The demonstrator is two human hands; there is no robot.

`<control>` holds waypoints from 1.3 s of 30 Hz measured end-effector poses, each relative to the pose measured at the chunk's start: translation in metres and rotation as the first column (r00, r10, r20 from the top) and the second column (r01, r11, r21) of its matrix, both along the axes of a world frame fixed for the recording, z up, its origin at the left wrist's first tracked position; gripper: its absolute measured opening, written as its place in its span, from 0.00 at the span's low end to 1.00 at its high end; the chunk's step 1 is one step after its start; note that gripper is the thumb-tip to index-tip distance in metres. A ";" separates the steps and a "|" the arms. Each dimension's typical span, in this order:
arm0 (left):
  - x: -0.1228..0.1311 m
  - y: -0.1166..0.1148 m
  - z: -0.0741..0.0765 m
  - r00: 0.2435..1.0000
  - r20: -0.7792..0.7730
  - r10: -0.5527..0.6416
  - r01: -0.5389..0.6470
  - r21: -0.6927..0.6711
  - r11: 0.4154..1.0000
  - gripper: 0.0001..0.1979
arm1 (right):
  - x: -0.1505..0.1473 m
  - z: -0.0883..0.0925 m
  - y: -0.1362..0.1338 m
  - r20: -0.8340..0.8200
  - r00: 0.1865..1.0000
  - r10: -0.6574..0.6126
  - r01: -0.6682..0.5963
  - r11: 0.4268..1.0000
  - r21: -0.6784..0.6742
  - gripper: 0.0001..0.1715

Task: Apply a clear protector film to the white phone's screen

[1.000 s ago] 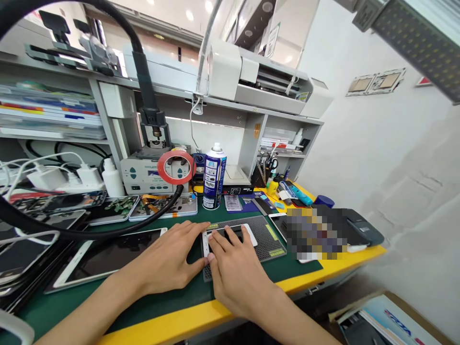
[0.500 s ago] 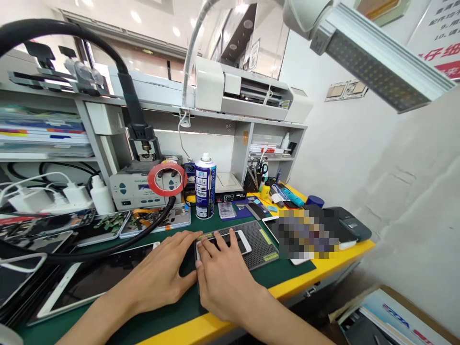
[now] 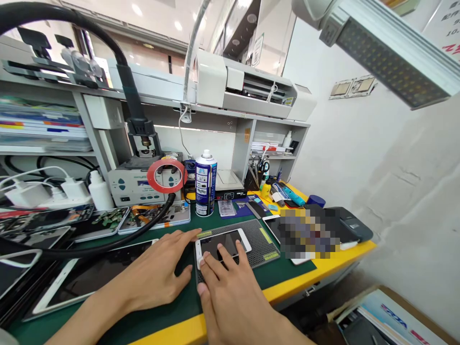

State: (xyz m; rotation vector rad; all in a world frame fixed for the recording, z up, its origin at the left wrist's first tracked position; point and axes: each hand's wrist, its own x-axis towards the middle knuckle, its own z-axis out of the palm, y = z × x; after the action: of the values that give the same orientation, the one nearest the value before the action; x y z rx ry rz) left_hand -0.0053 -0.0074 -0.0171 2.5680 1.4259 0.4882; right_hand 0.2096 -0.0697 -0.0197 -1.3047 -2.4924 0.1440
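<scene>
A white-framed smartphone (image 3: 223, 243) lies screen up on a dark perforated pad (image 3: 257, 244). My right hand (image 3: 233, 292) rests open over the phone's near edge, its fingers stretched onto the glass. At the pad's left edge is my left hand (image 3: 163, 268), open, thumb apart from the fingers. Its index fingertip reaches the pad's upper left corner near a yellow label (image 3: 204, 234). Part of the phone's lower edge is hidden under my right fingers.
A white tablet (image 3: 97, 273) lies to the left beneath a black hose (image 3: 143, 239). Behind the pad stand a blue spray can (image 3: 206, 184) and a roll of red tape (image 3: 153, 175). Another white-edged device (image 3: 272, 220) lies to the right, by a blurred patch. A lamp (image 3: 391, 62) hangs overhead.
My right hand has slid back toward me, uncovering more of the phone's screen. My left thumb has drawn away from the pad's edge. The view has shifted slightly.
</scene>
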 end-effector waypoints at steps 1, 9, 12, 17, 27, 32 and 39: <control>0.000 0.000 0.000 1.000 0.004 0.007 -0.007 -0.002 1.000 0.34 | -0.002 0.001 0.002 0.000 1.000 -0.006 0.006 1.000 0.008 0.31; -0.005 0.007 -0.002 1.000 -0.010 -0.004 0.004 -0.029 1.000 0.32 | -0.018 0.008 0.028 0.017 0.999 -0.033 0.031 0.996 0.082 0.32; -0.006 0.009 -0.004 1.000 0.012 -0.002 0.002 -0.017 1.000 0.30 | -0.023 0.008 0.033 0.020 0.999 -0.036 0.034 0.995 0.097 0.32; -0.006 0.008 -0.001 1.000 0.014 -0.002 0.003 -0.040 0.999 0.28 | -0.026 0.008 0.031 0.038 0.998 -0.045 0.041 0.995 0.091 0.32; -0.004 0.011 -0.001 0.999 0.032 -0.033 0.034 -0.027 0.999 0.28 | -0.021 -0.001 0.004 0.017 0.999 -0.040 0.039 0.998 0.050 0.33; -0.005 0.010 0.001 0.999 0.029 -0.033 0.035 -0.048 0.998 0.28 | -0.016 0.001 -0.005 0.017 1.000 -0.017 0.016 1.000 0.020 0.33; -0.004 0.011 0.000 0.999 0.027 -0.030 0.031 -0.034 0.999 0.27 | -0.005 -0.005 -0.005 -0.015 1.000 -0.011 0.012 0.999 0.031 0.32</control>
State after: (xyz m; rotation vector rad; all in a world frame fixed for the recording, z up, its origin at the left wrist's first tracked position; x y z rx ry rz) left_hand -0.0094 0.0032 -0.0173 2.5430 1.3729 0.4871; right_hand 0.2047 -0.0748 -0.0249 -1.3010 -2.4645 0.1114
